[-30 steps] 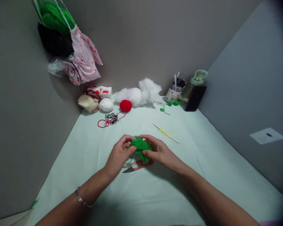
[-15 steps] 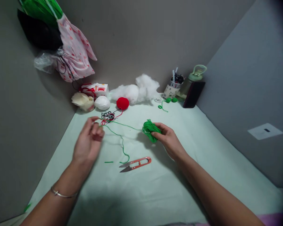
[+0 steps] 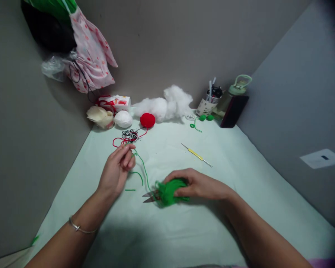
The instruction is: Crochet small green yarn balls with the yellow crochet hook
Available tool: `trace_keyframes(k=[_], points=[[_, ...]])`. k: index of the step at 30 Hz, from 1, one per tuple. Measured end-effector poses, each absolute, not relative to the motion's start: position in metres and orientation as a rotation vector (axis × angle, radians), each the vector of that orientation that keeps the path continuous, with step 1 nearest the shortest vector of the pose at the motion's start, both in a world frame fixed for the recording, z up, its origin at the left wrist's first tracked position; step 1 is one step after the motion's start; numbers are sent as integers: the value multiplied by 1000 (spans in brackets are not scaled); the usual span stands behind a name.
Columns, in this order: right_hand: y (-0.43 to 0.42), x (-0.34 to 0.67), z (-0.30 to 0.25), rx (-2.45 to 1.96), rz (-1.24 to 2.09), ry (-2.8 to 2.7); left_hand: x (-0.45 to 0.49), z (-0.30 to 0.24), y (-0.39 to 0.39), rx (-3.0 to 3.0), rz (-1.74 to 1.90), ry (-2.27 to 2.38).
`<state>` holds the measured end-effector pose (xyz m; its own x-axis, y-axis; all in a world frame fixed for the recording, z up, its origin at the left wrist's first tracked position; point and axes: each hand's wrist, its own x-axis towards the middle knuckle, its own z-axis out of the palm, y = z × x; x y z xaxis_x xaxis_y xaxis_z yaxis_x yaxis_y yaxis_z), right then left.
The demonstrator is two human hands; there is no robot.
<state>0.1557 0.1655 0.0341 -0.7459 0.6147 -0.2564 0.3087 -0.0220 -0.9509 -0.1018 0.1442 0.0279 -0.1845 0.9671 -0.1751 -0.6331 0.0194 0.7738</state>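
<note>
My right hand (image 3: 194, 184) is closed around a loose skein of green yarn (image 3: 170, 192), blurred a little by motion. Beneath the skein lie the thread snips (image 3: 149, 198), only their blades showing to its left. A strand of green yarn (image 3: 145, 169) runs from the skein up to my left hand (image 3: 120, 163), whose fingers pinch it; a short end hangs below them. Near that hand a short cut piece of green yarn (image 3: 130, 190) lies on the table. Beyond my right hand rests a yellow-handled crochet hook (image 3: 195, 153).
Along the back stand a tissue-like box (image 3: 117, 102), a white ball (image 3: 123, 119), a red yarn ball (image 3: 147, 120), white stuffing (image 3: 162, 106), a pen cup (image 3: 208, 102), a bottle (image 3: 237, 89) and a dark phone-like slab (image 3: 234, 111). Tangled yarn (image 3: 130, 135) lies behind my left hand. Bags hang at left.
My right hand has brought the green skein down and toward me, over the snips, uncovering the crochet hook. My left hand has moved right with the strand, which now spans a shorter gap.
</note>
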Motion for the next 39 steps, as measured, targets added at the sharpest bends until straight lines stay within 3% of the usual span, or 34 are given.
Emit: trace_keyframes(k=[2,7,9,13,16,26,39], points=[[169,158,34,-1003,1712,-1958,-101,29,142,516,1464,886],[175,158,33,-1142,907,-1644,-96,35,137,532,1309,860],[167,153,33,-1148,1012,-1666,-89,37,132,560,1241,837],[140,133,30,-825,1815,-1621,-72,41,117,753,998,745],[129,122,28,-705,1989,-1609,-68,44,110,807,920,700],[159,143,32,-1101,1787,-1558,-116,43,145,459,1635,934],[190,167,28,-1138,1517,-1103,-149,20,165,459,1683,1078]])
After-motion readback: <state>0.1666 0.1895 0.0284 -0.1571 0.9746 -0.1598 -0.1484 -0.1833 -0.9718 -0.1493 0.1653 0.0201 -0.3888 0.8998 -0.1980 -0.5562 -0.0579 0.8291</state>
